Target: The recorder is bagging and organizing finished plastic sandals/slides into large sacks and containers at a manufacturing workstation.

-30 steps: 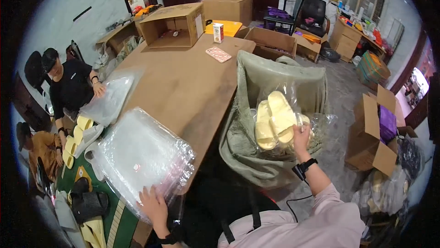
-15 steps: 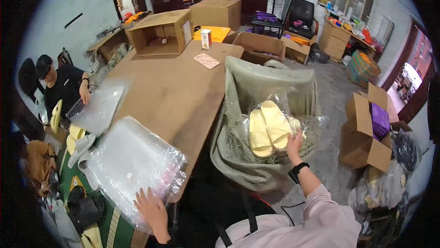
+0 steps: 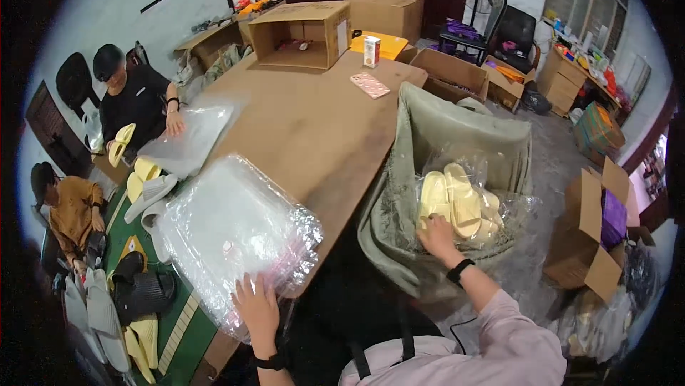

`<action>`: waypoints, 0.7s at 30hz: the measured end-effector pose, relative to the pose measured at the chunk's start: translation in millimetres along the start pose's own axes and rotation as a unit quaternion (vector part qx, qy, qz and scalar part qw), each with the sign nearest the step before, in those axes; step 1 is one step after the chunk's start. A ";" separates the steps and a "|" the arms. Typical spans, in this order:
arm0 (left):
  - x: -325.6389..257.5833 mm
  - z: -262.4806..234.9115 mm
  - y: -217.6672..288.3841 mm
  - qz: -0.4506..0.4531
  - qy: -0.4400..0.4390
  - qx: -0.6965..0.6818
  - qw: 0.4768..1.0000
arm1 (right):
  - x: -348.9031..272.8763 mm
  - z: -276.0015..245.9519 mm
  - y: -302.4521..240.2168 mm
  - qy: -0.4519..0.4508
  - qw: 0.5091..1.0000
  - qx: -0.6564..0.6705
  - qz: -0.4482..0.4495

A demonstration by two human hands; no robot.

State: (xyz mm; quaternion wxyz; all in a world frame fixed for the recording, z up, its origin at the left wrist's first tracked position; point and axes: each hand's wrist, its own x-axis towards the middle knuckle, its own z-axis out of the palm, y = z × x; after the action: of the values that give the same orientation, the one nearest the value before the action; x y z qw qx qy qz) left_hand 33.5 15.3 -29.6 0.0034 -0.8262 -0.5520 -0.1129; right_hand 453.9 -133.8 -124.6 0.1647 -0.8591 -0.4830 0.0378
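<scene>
On a stack of clear plastic bags (image 3: 221,222) at the near left table corner, my left hand (image 3: 257,309) lies open, its fingers spread. My right hand (image 3: 437,237) reaches to the sack on the right. Its fingers are a little apart and touch the near left end of a pair of yellow slippers (image 3: 451,200) in clear plastic, without closing round them. More yellow slippers in plastic (image 3: 491,209) show beside that pair. All of them lie in the mouth of a large grey-green woven sack (image 3: 464,115).
Across the brown table (image 3: 314,122), a co-worker in black (image 3: 135,100) rests a hand on another plastic bag stack and holds a yellow slipper (image 3: 123,140). A second person (image 3: 75,215) sits near grey and black slippers. An open carton (image 3: 589,225) stands right of the sack.
My right hand has moved from the right side of the yellow slippers to their near left end. My left hand stays on the plastic bags. The whole view has shifted.
</scene>
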 end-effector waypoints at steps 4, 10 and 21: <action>-4.4 -4.7 -1.3 -0.007 0.006 0.005 1.000 | 16.8 35.3 -29.9 0.038 0.989 -0.144 -0.003; -9.6 -5.4 -2.1 -0.002 0.004 0.014 1.000 | 56.0 79.6 -4.2 0.069 0.936 -0.340 -0.067; -17.9 3.2 -8.6 0.012 0.080 0.001 0.997 | 73.5 11.9 -63.7 -0.030 0.846 0.523 0.102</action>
State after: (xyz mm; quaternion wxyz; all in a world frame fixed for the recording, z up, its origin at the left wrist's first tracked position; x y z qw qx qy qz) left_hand 19.7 2.8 -37.1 0.0497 -0.8209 -0.5404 -0.1778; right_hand 438.1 -38.4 -108.5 0.5705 -0.6884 -0.3059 0.3272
